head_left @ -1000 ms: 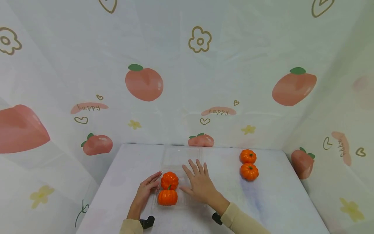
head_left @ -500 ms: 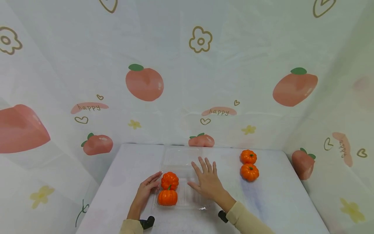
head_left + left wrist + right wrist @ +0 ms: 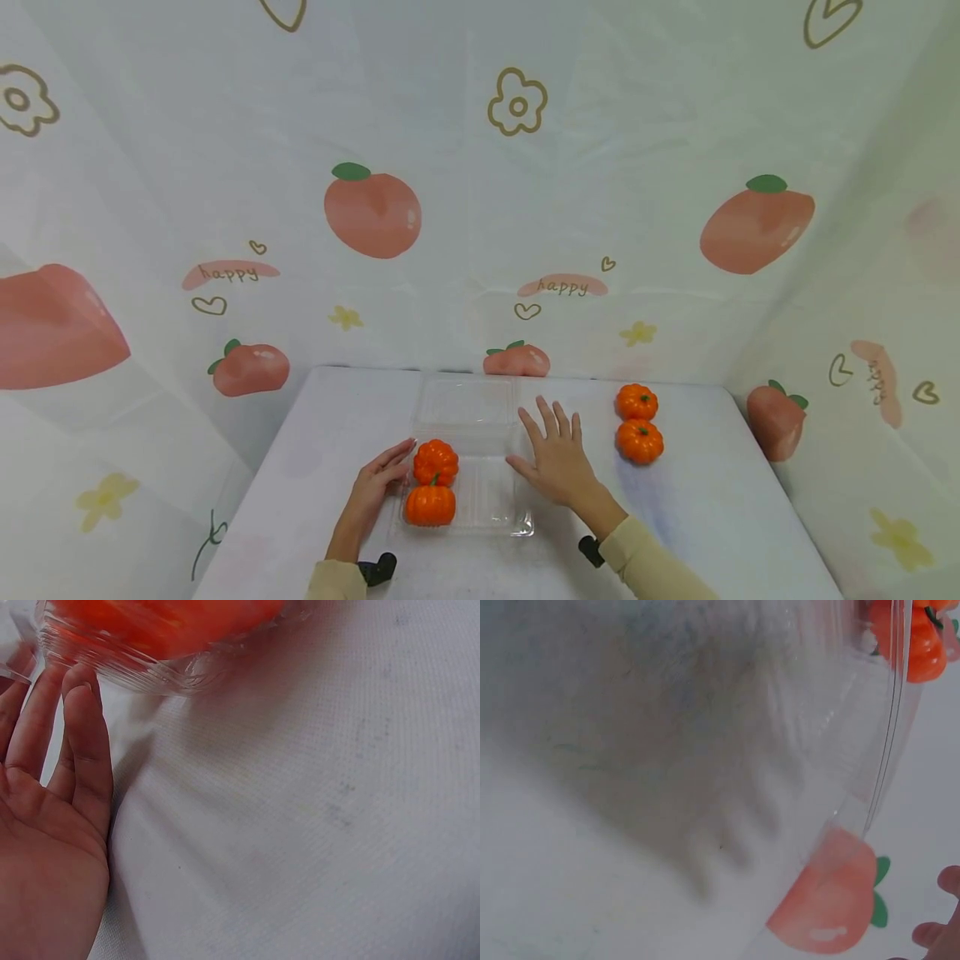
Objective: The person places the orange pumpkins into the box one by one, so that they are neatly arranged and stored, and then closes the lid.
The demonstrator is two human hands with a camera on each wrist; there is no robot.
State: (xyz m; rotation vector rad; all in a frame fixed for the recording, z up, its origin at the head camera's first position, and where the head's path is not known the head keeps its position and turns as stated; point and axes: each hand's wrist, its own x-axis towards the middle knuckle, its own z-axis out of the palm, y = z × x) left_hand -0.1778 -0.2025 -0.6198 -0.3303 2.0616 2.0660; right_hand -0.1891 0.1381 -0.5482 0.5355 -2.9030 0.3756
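Note:
A clear plastic clamshell box (image 3: pixel 487 496) lies unfolded on the table, its lid (image 3: pixel 467 404) laid back toward the wall. In the left part of its base sit two small orange pumpkins, the farther one (image 3: pixel 435 462) and the nearer one (image 3: pixel 431 506). My left hand (image 3: pixel 375 485) rests along the box's left side, its fairly straight fingers (image 3: pixel 88 742) right at the ribbed plastic wall in the left wrist view. To the right of the box, my right hand (image 3: pixel 558 462) hovers with spread fingers, holding nothing. Only its fingertips (image 3: pixel 928 934) show in the right wrist view.
Two more orange pumpkins stand one behind the other at the table's right, the rear one (image 3: pixel 637 402) and the front one (image 3: pixel 640 441). White cloth walls (image 3: pixel 465 325) printed with fruit enclose the table (image 3: pixel 315 433) at the back and sides.
My right hand has moved rightward from over the box to beyond its right side, uncovering the right part of the base. The left hand and the pumpkins have stayed in place.

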